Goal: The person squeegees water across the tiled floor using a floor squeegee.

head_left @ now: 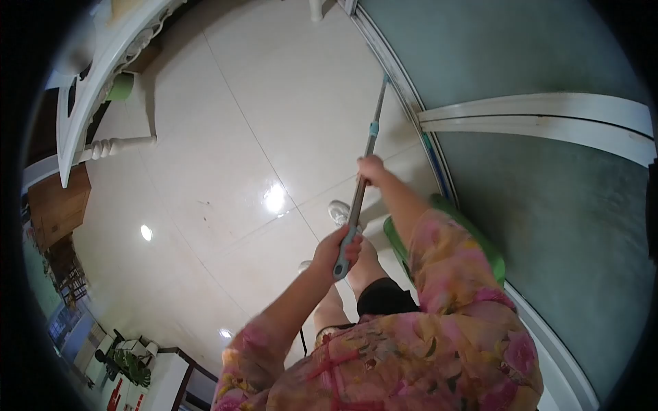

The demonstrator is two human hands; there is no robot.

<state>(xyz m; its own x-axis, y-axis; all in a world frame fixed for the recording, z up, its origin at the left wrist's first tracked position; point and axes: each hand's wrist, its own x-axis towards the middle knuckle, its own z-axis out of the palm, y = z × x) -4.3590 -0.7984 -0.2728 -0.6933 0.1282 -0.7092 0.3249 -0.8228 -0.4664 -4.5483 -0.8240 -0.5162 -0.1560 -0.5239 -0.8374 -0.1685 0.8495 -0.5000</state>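
Note:
A long-handled mop point(378, 109) with a grey pole and pale blue fittings slants away from my body across the floor. My left hand point(336, 250) is closed around the blue grip at its near end. Farther up the pole, my right hand point(371, 170) is wrapped around the grey shaft. The far end of the pole reaches the sliding door's bottom track point(394, 65). Little of the mop head can be made out there.
Frosted glass door panels point(534, 198) with a white frame point(534, 113) stand along the right. A green bin point(480, 240) is beside my right arm. White carved furniture point(113, 82) stands at the left on the glossy tiled floor point(226, 157). My shoe point(338, 212) is below the pole.

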